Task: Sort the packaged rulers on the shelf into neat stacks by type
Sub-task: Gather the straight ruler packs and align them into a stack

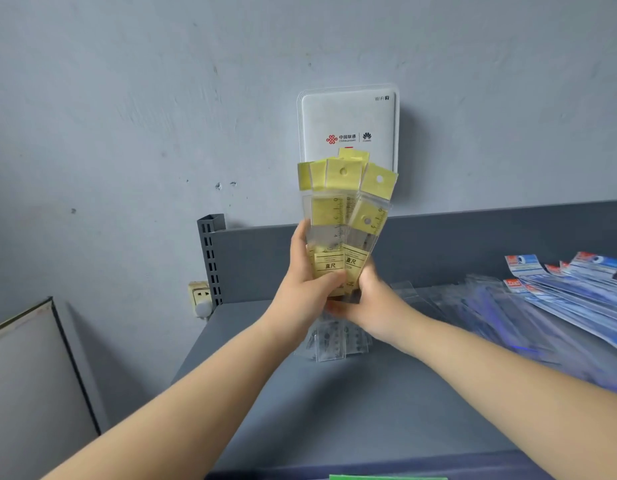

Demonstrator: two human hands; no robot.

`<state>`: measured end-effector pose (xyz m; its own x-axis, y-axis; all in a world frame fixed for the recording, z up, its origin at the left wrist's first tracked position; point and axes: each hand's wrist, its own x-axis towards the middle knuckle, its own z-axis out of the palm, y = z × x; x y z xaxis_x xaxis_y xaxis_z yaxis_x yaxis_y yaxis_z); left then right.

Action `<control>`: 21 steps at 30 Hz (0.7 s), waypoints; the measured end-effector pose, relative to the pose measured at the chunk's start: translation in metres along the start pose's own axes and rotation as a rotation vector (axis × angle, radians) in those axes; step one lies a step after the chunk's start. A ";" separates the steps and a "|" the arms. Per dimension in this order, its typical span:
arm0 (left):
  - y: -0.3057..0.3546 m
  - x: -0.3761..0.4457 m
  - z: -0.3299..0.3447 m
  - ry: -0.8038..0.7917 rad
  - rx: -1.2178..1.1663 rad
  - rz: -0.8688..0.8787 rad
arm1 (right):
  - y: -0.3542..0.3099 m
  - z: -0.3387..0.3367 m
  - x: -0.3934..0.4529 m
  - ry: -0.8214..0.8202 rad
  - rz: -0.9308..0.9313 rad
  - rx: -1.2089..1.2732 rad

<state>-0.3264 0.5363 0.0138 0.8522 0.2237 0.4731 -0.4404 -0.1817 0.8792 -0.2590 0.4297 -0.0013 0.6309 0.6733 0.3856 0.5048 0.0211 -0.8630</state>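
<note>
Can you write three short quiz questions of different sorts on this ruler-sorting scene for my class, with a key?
1. True or false: both hands grip the yellow-header rulers.
2. Where do the blue-header rulers lie? A) on the shelf, right of the hands; B) in the left hand; C) on the floor.
3. Fill in: the white box on the wall is marked WiFi ___.

Key: 1 true, the right hand grips too; 2 A; 3 7.
</note>
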 end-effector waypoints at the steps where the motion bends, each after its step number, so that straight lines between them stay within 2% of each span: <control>1: -0.001 0.001 0.001 -0.001 -0.027 -0.010 | 0.001 0.000 0.000 0.009 -0.007 -0.012; 5: -0.004 0.003 -0.001 0.001 -0.130 -0.033 | -0.008 -0.005 0.005 -0.004 -0.020 -0.173; 8: 0.000 -0.001 -0.010 -0.010 -0.178 -0.085 | -0.023 -0.018 0.010 -0.119 -0.017 -0.355; 9: 0.003 -0.003 -0.015 0.017 -0.171 -0.087 | -0.028 -0.023 0.012 -0.169 -0.013 -0.429; 11: 0.007 -0.007 -0.029 0.181 -0.079 -0.051 | -0.037 -0.032 0.016 -0.253 -0.007 -0.605; 14: 0.013 -0.018 -0.057 0.510 0.196 0.074 | -0.048 -0.037 0.022 -0.346 0.003 -0.823; 16: 0.015 -0.028 -0.073 0.573 0.495 0.256 | -0.050 -0.031 0.023 -0.405 0.014 -0.930; 18: 0.014 -0.032 -0.082 0.460 0.923 0.440 | -0.045 -0.018 0.022 -0.463 0.011 -1.053; 19: 0.014 -0.033 -0.084 0.362 1.124 0.472 | -0.039 -0.010 0.020 -0.493 0.005 -1.113; 21: 0.014 -0.032 -0.080 0.103 1.400 0.402 | -0.028 0.003 0.017 -0.543 -0.007 -1.208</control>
<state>-0.3828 0.6026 0.0154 0.6906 -0.0103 0.7232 0.0419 -0.9977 -0.0542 -0.2634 0.4427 0.0285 0.4547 0.8900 -0.0340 0.8889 -0.4511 0.0796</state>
